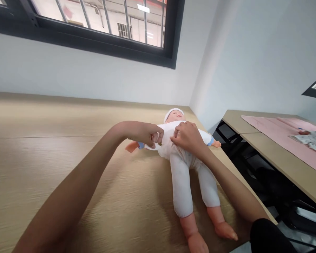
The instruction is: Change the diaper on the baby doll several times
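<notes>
A baby doll (183, 196) lies on its back on the table, its head toward the wall and its bare feet toward me. It has a white cap (170, 113), a white top (166, 129) with blue cuffs, and a ruffled white diaper (164, 151) around the hips. My left hand (150, 135) is at the doll's waist on the left, its fingers curled in at the diaper's edge. On the other side of the waist, my right hand (185, 137) pinches the diaper's front with thumb and fingertips. Part of the waist is hidden under my hands.
The wooden table (55, 168) stretches left and meets the wall below a barred window (105, 28). Past a gap on the right stands a second table (281, 172) with a pink cloth (268, 131) and patterned fabric (313, 138). Dark items sit below at lower right.
</notes>
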Demonstrator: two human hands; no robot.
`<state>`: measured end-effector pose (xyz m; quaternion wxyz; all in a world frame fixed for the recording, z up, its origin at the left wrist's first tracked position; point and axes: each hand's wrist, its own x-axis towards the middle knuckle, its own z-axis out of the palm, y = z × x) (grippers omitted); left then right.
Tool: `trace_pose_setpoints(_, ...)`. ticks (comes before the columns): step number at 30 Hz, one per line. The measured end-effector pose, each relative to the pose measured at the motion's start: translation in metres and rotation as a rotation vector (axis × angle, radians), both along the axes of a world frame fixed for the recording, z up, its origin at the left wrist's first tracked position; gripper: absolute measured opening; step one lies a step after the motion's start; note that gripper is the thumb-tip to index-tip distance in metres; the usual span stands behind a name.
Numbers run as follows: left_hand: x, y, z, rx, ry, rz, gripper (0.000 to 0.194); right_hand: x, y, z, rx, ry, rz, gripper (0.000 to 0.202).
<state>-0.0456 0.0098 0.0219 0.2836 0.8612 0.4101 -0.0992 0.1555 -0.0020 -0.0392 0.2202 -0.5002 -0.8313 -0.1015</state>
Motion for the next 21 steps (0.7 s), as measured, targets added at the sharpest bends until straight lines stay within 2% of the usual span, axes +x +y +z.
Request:
trace_pose_setpoints(3, 0.009, -0.011, 0.008, 0.078, -0.022, -0.027, 0.018, 0.003, 0.004, 0.001, -0.032, 0.080, 0.038, 0.008)
trace_pose_setpoints(6, 0.018, -0.013, 0.006, 0.121, -0.088, -0.021, 0.019, 0.016, -0.001, 0.018, -0.119, 0.196, 0.191, 0.012)
trace_pose_setpoints(9, 0.023, -0.006, -0.003, 0.135, -0.175, 0.004, 0.024, 0.036, -0.009, 0.041, -0.384, 0.198, 0.326, 0.016)
trace_pose_setpoints(12, 0.023, 0.001, -0.009, 0.156, -0.252, 0.051, 0.031, 0.046, -0.014, 0.052, -0.584, 0.160, 0.377, 0.019)
trace_pose_setpoints(15, 0.019, 0.003, -0.008, 0.179, -0.257, 0.078, 0.032, 0.044, -0.013, 0.050, -0.587, 0.188, 0.359, 0.019)
trace_pose_setpoints(21, 0.008, 0.000, 0.001, 0.247, -0.123, 0.102, 0.034, 0.033, -0.011, 0.039, -0.507, 0.213, 0.350, 0.015)
